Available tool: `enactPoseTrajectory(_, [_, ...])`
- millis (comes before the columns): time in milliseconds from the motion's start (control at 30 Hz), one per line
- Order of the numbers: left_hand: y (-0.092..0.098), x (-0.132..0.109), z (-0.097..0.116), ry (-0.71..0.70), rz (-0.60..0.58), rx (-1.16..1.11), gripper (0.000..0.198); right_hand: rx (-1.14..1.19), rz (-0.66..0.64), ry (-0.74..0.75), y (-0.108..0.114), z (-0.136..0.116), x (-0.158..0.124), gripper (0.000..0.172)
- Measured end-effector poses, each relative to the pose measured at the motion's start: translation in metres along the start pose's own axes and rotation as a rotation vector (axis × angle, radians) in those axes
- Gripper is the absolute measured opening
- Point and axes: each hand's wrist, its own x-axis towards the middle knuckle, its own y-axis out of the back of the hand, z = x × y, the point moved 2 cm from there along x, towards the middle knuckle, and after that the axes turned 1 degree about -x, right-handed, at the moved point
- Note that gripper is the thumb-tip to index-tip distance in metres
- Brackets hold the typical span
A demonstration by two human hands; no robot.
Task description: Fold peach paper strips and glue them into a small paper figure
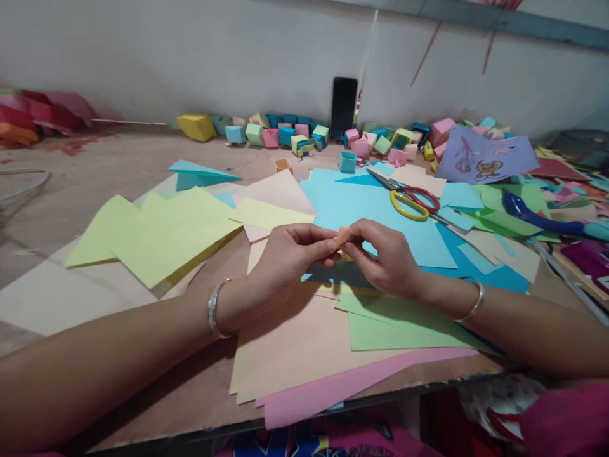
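My left hand (290, 257) and my right hand (383, 257) meet above the middle of the table, both pinching a small folded peach paper piece (342, 236) between fingertips. Each wrist wears a silver bangle. Under the hands lie loose coloured sheets: a peach sheet (295, 346), a green sheet (394, 324), a pink sheet (352, 384) and a light blue sheet (361, 206). Scissors with yellow and red handles (412, 202) rest on the blue sheet just beyond my right hand.
Several small folded paper boxes (285, 135) line the wall, with a black phone (343, 106) leaning upright among them. Yellow-green sheets (157, 235) lie left. A blue tool (547, 219), a purple drawing (485, 158) and paper scraps crowd the right. The table's front edge (333, 409) is near.
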Motion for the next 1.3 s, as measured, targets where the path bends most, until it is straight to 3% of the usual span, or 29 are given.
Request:
enactPoseTrajectory(633, [0.002,0.004,-0.008,-0.010,-0.127,-0.136,0.012,0.075,0.006,-0.031,0.000,0.000,-0.001,0.005])
enactPoseTrajectory(800, [0.002,0.002,-0.005,-0.005,-0.088,-0.096,0.019,0.113,0.038,-0.032,0.000,0.001,-0.003,0.008])
enactPoseTrajectory(1133, [0.000,-0.001,0.002,-0.088,-0.036,0.071,0.014,0.218,-0.005,-0.113,-0.002,-0.001,-0.003,0.011])
enactPoseTrajectory(1300, [0.000,-0.002,0.008,-0.110,-0.024,0.145,0.012,0.050,-0.049,-0.047,-0.001,-0.001,-0.001,0.007])
